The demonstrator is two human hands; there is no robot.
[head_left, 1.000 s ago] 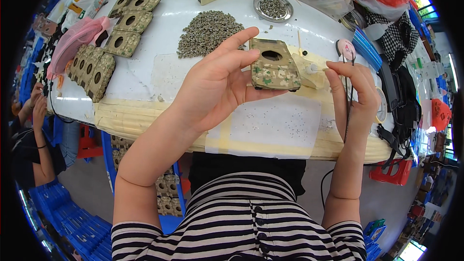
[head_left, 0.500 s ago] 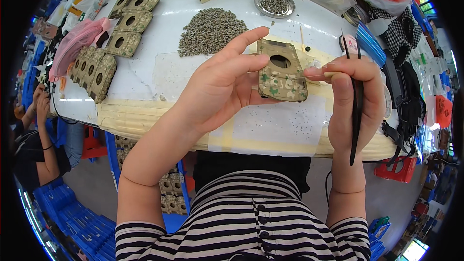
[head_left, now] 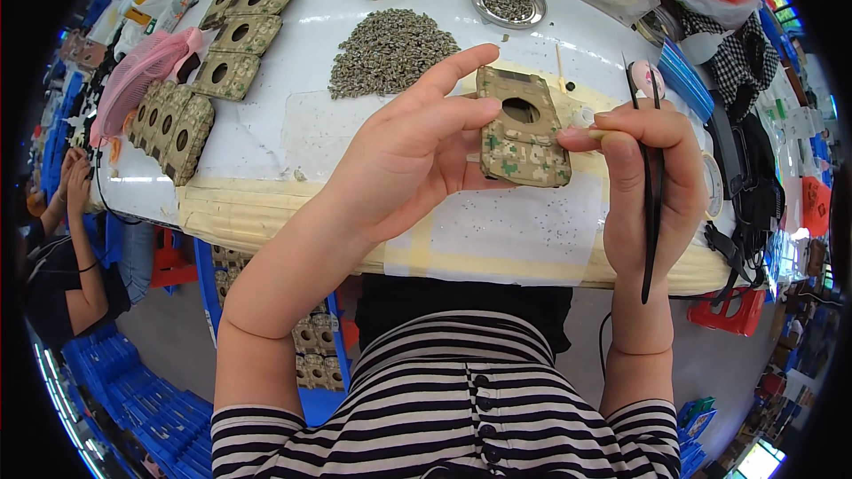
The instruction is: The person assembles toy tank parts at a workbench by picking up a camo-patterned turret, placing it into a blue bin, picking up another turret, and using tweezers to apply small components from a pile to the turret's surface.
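Note:
My left hand (head_left: pixel 417 142) grips a camouflage-patterned case (head_left: pixel 531 156) with a round hole, thumb on its left edge and fingers behind it. The index finger points up and away. Close to the case's right side, my right hand (head_left: pixel 661 168) is closed. It pinches a thin pale stick (head_left: pixel 603 134) between thumb and fingers, and its far end is hard to make out at the case's edge. Black tweezers (head_left: pixel 655 213) are tucked in the same hand, their points upward. White paper (head_left: pixel 510 235) dotted with tiny specks lies below the case.
A heap of small metal parts (head_left: pixel 390 51) lies beyond my left hand, and a round metal dish (head_left: pixel 538 16) holds more. Several camouflage cases (head_left: pixel 229 75) sit at left near a pink mesh item (head_left: pixel 142 89). Another person's hands (head_left: pixel 76 179) show at far left.
The case has shifted slightly right and turned a little in my left hand. My right fingers have come nearer to its edge, and less of the thin stick shows.

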